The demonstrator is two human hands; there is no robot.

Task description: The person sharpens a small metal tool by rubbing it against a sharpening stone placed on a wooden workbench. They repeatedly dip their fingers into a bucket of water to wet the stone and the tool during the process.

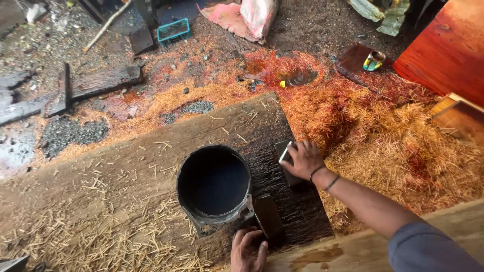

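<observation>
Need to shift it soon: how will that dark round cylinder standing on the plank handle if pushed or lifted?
The dark cylinder looks like thick rigid metal, so probably heavy and stiff. It stands open end up on the rough plank, so it should drag rather than roll. Straw bits underneath may let it skid slightly.

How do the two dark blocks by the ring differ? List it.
The right block lies beside the ring, under the right hand. The left block sits at the ring's lower edge, touched by the left hand. The right block is mostly covered; the left shows fully. Both are dark and flat.
</observation>
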